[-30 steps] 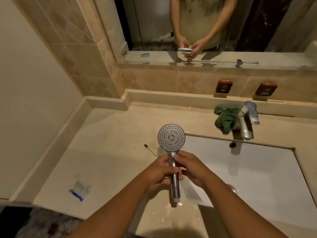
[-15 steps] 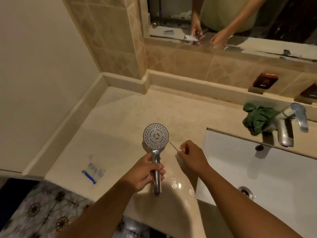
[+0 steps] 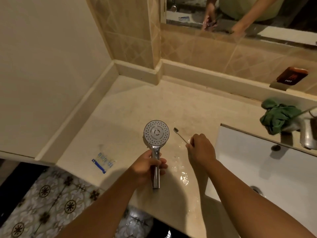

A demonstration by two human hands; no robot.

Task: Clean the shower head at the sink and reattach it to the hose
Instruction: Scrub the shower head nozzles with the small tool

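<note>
A chrome shower head [image 3: 156, 133] with a round nozzle face points up at me above the beige counter [image 3: 130, 107]. My left hand [image 3: 147, 164] grips its handle, whose open lower end sticks out below my fingers. Just right of the head, my right hand [image 3: 200, 148] pinches the thin handle of a small toothbrush [image 3: 179, 135], bristles up and to the left, close to the nozzle face. No hose is in view.
The white sink basin [image 3: 257, 165] lies to the right with its drain [image 3: 256, 188]. A green cloth [image 3: 278, 115] sits bunched by the chrome tap [image 3: 308, 136]. A clear wrapper with a blue stripe [image 3: 103, 160] lies on the counter at left. Water puddles glisten near the counter's front edge.
My right hand left the shower head's handle, reached to the counter and picked up the toothbrush. My view swung left, and the left hand alone keeps the shower head.
</note>
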